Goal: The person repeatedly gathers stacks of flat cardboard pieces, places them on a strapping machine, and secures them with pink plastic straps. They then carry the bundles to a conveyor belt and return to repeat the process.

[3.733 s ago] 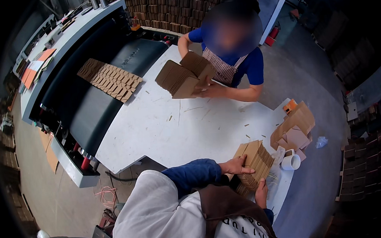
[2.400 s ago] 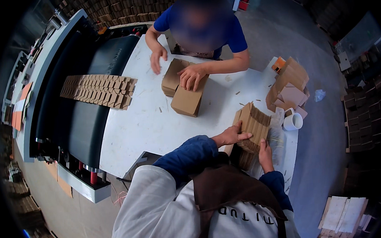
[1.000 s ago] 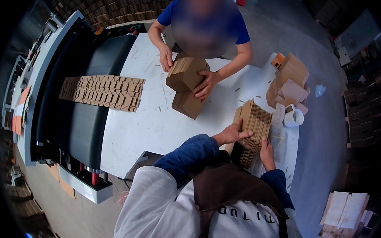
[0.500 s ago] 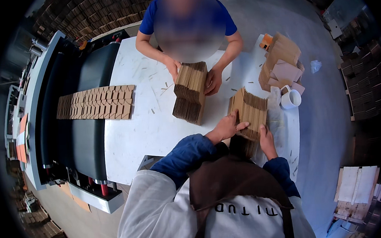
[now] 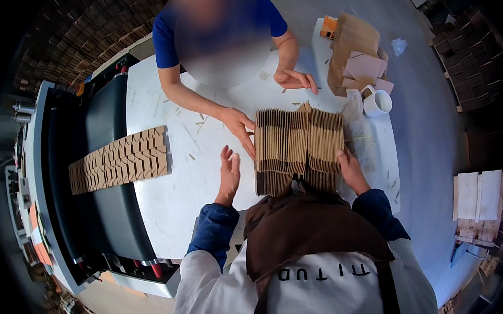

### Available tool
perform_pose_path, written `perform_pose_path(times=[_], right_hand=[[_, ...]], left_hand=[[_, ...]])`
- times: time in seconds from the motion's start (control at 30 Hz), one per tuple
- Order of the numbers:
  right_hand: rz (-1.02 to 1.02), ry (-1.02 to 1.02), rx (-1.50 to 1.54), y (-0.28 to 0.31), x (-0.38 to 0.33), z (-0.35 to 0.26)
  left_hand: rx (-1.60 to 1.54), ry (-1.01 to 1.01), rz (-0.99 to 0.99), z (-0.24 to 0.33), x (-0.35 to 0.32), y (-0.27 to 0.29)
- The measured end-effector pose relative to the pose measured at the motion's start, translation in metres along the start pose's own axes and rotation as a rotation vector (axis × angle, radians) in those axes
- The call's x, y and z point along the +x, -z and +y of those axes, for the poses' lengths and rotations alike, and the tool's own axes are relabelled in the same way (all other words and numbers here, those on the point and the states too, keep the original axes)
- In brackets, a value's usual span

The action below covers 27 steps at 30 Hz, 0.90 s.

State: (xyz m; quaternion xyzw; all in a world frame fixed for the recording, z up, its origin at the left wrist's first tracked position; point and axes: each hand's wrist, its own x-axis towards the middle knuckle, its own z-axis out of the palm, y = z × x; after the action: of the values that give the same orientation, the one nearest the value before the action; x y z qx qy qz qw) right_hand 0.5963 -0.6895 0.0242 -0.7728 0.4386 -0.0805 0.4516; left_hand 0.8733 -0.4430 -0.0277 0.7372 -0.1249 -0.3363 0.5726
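Observation:
Two stacks of folded brown cardboard pieces stand side by side on the white table (image 5: pixel 201 186) in front of me: a left stack (image 5: pixel 279 141) and a right stack (image 5: pixel 324 141), meeting along one side. My left hand (image 5: pixel 228 173) is raised over the table left of them, fingers apart and nothing in it. With my right hand (image 5: pixel 353 172) I hold the outer right side of the right stack; part of the fingers is hidden behind it. A co-worker's hand (image 5: pixel 239 129) touches the left side of the left stack. The co-worker's other hand (image 5: pixel 296 80) is lifted beyond the stacks.
At left, a row of folded cardboard pieces (image 5: pixel 119 159) lies across a machine's black belt (image 5: pixel 106 122) and the table. Far right on the table are a white mug (image 5: pixel 378 103), clear plastic (image 5: pixel 353 106) and a brown cardboard pile (image 5: pixel 351 53). Small scraps lie about.
The co-worker's stack has come over against mine. My left hand has let go of the right stack and moved left. One co-worker hand has lifted away from the cardboard.

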Motion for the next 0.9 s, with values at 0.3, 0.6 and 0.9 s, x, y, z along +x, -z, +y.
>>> perform_pose_path(times=[0.3,0.6,0.9], right_hand=[[-0.124,-0.213,0.205,0.011,0.013,0.004],[-0.140,-0.080,0.000,-0.022,0.023,0.008],[-0.134,-0.113,0.881,-0.063,0.038,0.055]], left_hand=[[-0.258,-0.094,-0.272,-0.021,0.008,-0.031],[0.312,-0.477,-0.575,-0.018,0.028,-0.014],[0.797,-0.577,-0.313,0.142,-0.007,-0.032]])
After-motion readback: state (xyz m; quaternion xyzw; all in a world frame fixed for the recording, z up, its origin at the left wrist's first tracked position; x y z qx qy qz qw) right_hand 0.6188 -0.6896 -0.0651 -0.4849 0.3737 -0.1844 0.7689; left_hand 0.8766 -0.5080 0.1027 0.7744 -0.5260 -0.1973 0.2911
